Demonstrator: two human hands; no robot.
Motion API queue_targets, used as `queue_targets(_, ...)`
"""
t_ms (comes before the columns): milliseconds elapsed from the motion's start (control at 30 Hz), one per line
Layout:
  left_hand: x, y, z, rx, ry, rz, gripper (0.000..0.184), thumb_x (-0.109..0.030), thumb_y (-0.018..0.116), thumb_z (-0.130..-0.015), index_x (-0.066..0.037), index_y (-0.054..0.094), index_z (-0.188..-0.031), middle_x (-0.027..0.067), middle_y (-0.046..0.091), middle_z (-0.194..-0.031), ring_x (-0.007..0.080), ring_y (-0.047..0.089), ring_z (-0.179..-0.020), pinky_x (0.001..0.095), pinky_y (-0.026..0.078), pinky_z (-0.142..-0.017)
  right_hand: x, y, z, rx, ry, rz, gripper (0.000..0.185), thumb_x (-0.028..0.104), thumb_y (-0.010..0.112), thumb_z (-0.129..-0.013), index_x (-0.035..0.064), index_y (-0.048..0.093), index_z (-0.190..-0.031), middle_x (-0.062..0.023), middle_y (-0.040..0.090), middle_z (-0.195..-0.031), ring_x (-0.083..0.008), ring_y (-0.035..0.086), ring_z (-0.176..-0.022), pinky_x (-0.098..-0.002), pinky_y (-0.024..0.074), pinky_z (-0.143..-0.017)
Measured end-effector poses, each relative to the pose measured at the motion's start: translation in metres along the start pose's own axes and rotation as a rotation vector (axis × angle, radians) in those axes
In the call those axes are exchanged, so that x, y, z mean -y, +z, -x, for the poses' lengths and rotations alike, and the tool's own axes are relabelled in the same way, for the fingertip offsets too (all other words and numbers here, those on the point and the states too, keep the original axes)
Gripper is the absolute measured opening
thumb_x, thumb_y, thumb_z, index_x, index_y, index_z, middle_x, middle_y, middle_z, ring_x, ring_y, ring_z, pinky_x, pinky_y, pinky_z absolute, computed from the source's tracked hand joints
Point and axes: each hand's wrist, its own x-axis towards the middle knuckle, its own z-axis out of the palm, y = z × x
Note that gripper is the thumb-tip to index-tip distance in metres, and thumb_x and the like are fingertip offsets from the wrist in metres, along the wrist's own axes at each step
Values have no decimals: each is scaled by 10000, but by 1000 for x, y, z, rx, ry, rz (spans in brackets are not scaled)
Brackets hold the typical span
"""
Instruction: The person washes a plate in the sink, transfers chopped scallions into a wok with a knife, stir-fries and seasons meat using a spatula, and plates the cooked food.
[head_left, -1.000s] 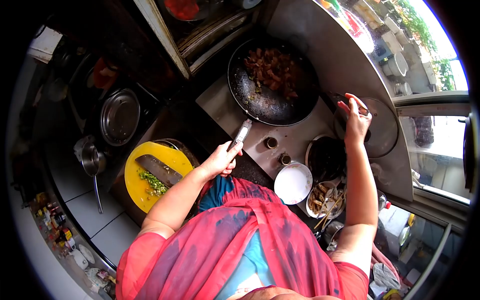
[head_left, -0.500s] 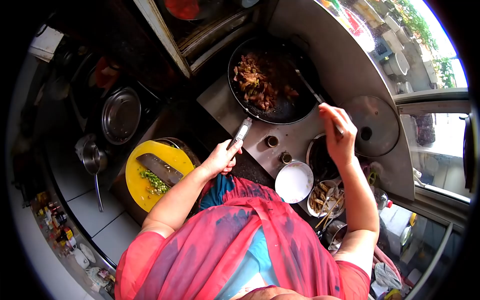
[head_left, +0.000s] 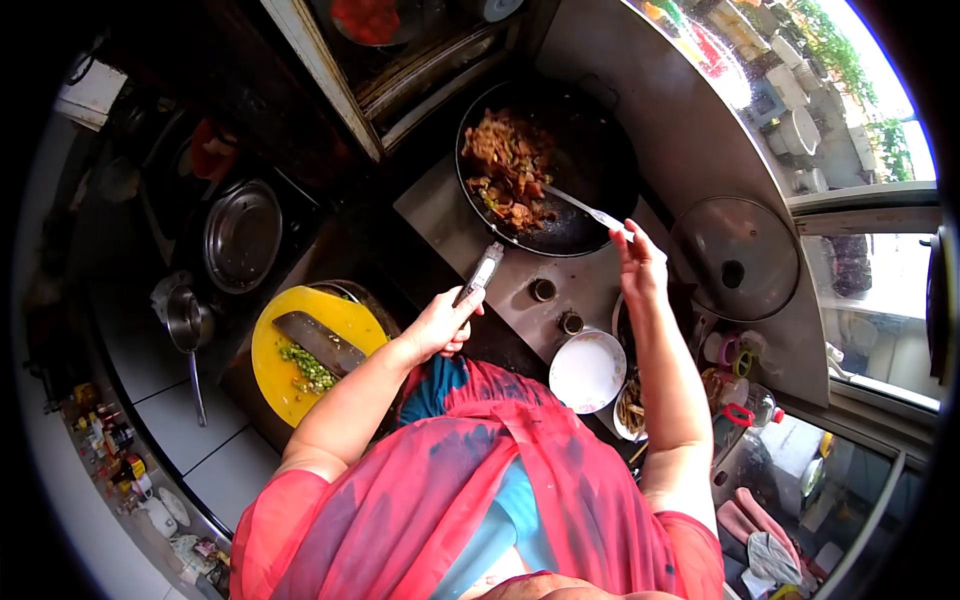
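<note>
My left hand [head_left: 440, 322] is closed round the handle of a black wok [head_left: 590, 150] on the stove. In my right hand [head_left: 641, 262] is the end of a metal spatula [head_left: 580, 206], whose far end reaches into the food. The food, a heap of reddish-brown chopped pieces [head_left: 508, 165] with bits of green, lies on the left side of the wok. The spatula's blade is hidden in it. Left of my left arm, a cleaver [head_left: 320, 340] rests on a yellow cutting board [head_left: 275, 385] beside chopped green pieces [head_left: 310, 370].
A white bowl [head_left: 587, 372] sits near my body, and a bowl of brownish strips [head_left: 631, 408] is partly behind my right forearm. The glass lid [head_left: 735, 258] leans by the window. At left are a metal lid [head_left: 243, 237] and a small saucepan [head_left: 189, 322].
My right hand has moved left and down with the spatula, whose far end has gone from the wok's right side into the food. My left hand stays on the handle.
</note>
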Motion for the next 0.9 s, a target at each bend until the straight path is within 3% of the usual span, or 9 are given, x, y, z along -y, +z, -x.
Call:
queue_targets(67,1,0,1,-10,0,-7,433,-527,485,-976,-96,464,-948,-37,350,-547,45,276,-391,221,250,-356,-9,13,6,7,-17,-92,254,63,611,-920,-97,615,-1117,-169,650,-1075,-331,675,-914,-376,558,-917)
queue_targets(167,2,1,1,-18,7,-17,427,-530,471,-982,-104,466,-955,-36,353,-545,41,273,-388,214,244,-357,15,51,38,60,-243,83,244,101,605,-940,-53,632,-1126,-117,674,-1018,-252,691,-890,-327,547,-900)
queue_targets(267,1,2,1,-23,13,-10,425,-529,478,-979,-104,470,-953,-36,353,-544,39,275,-389,213,242,-361,38,73,71,164,-466,497,184,58,576,-956,-32,662,-1091,-93,677,-1007,-205,688,-885,-277,529,-832)
queue_targets(333,0,3,4,-29,10,-6,422,-526,484,-978,-105,473,-953,-37,351,-543,38,275,-389,211,240,-364,40,81,91,309,-753,827,159,2,576,-937,-28,672,-1060,-100,679,-979,-196,682,-863,-275,525,-813)
queue_targets(400,1,2,3,-29,11,1,418,-522,487,-978,-105,474,-954,-37,351,-543,37,274,-389,210,236,-365,50,92,113,481,-1010,1134,199,-75,574,-884,-22,673,-1049,-173,683,-1010,-233,683,-841,-297,538,-770)
queue_targets(633,5,1,0,-36,9,19,410,-511,492,-981,-102,477,-948,-38,349,-541,35,270,-388,210,232,-367,38,91,156,485,-936,1080,225,-91,590,-866,-16,665,-1065,-177,678,-1004,-220,681,-818,-289,542,-722)
queue_targets(733,4,3,1,-42,6,27,403,-504,497,-981,-103,478,-944,-40,348,-538,33,268,-386,208,229,-364,26,81,155,531,-890,1140,247,-86,592,-858,-14,654,-1085,-205,668,-1032,-307,684,-910,-332,541,-793)
queue_targets(767,3,3,1,-44,6,29,400,-501,498,-981,-103,478,-943,-40,348,-537,33,267,-385,207,227,-363,26,77,151,553,-942,1195,279,-92,593,-841,-11,647,-1102,-221,660,-1048,-353,672,-952,-355,537,-826)
queue_targets(900,5,3,1,-48,11,44,390,-491,504,-982,-104,481,-940,-40,352,-534,31,266,-382,204,222,-360,34,65,137,403,-1064,1262,300,-106,595,-826,4,657,-1098,-215,661,-1059,-345,673,-935,-352,543,-820)
